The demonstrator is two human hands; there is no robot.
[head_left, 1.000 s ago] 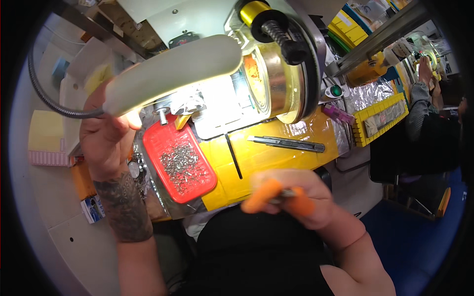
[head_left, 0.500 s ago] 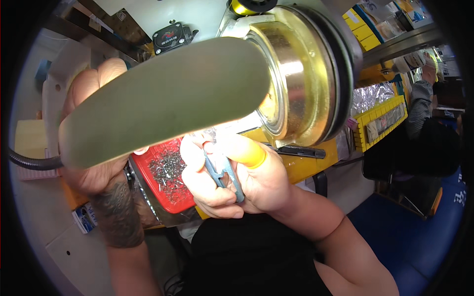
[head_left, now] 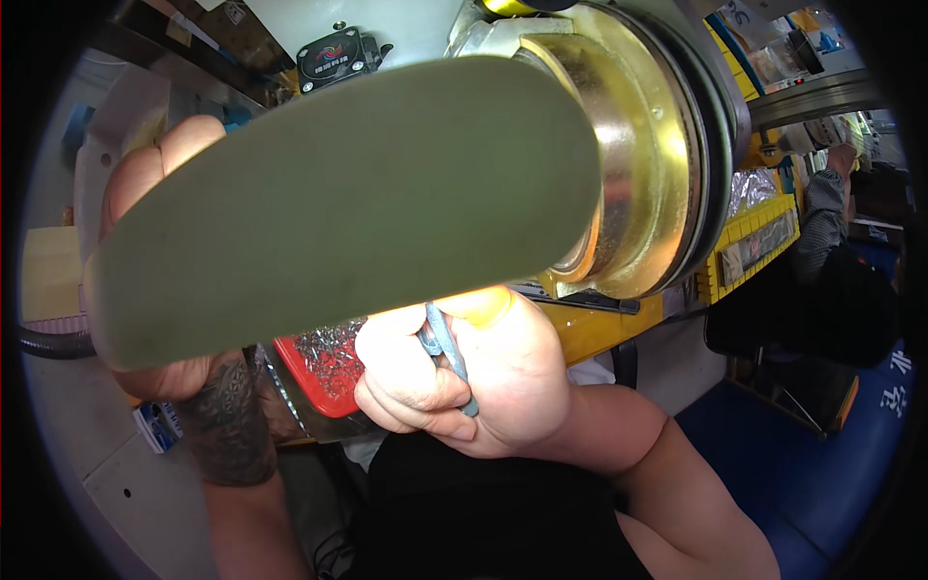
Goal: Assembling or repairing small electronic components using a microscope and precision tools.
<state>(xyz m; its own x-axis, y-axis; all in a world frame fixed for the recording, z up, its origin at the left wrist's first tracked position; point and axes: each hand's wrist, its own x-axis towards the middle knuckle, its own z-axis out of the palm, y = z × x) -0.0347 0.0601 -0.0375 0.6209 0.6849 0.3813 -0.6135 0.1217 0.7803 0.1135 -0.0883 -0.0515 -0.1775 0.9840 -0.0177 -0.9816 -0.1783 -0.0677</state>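
Observation:
A large, blurred dark green-grey oblong lamp head (head_left: 338,213) covers the middle of the view, with bright light under its lower edge. Below that edge, my right hand (head_left: 483,377) is closed around blue-grey metal tweezers (head_left: 449,353); their tips are hidden by the lamp head. My left hand (head_left: 159,164) is mostly behind the lamp head's left end. Some of its fingers show above and the heel of the hand below, so what it holds cannot be seen. Between the hands lies a red tray (head_left: 338,401) of small metal pins (head_left: 329,362), partly covered.
A wide brass-coloured machine cylinder (head_left: 638,145) stands at the upper right. A black box (head_left: 333,60) is mounted behind the lamp head. A black flexible hose (head_left: 58,343) runs in from the left. Yellow trays (head_left: 759,246) and a person's striped sleeve (head_left: 822,208) are at the right.
The lamp head looks larger and covers more, including much of the red tray. My right hand's tweezers have turned and show narrower, with their upper part now hidden.

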